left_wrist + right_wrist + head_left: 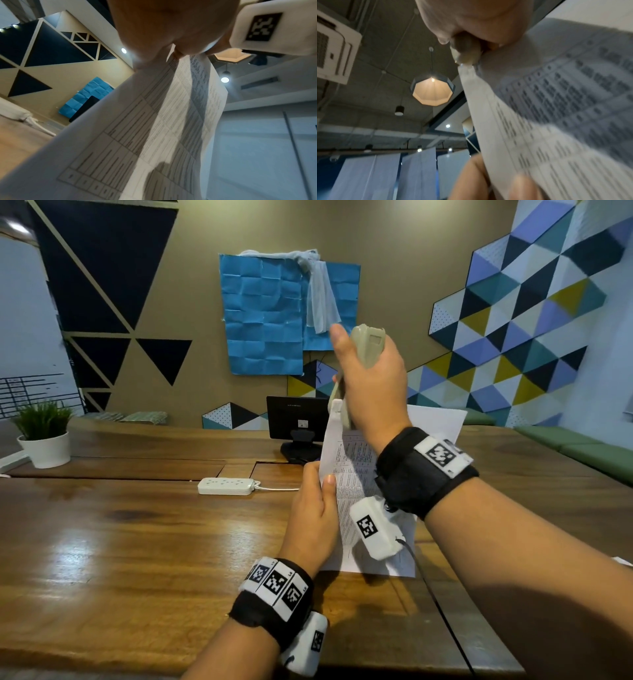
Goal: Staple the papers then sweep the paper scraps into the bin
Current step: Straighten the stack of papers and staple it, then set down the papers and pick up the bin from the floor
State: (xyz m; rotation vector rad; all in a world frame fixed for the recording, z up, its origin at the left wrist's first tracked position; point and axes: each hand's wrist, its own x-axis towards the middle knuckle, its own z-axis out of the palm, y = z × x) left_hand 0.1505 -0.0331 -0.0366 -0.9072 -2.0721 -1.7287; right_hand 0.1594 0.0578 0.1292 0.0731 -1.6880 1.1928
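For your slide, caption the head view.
Right hand clamps a stapler on papers the left hand holds.

The right hand (373,378) hides the stapler's (368,345) middle; print on the papers (556,108) is blurred.

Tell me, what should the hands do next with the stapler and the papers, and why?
Probably squeeze. The right hand grips the stapler, and its mouth already sits over the top corner of the papers, which the left hand holds upright by their edge above the table. Whether a staple has gone in cannot be seen.
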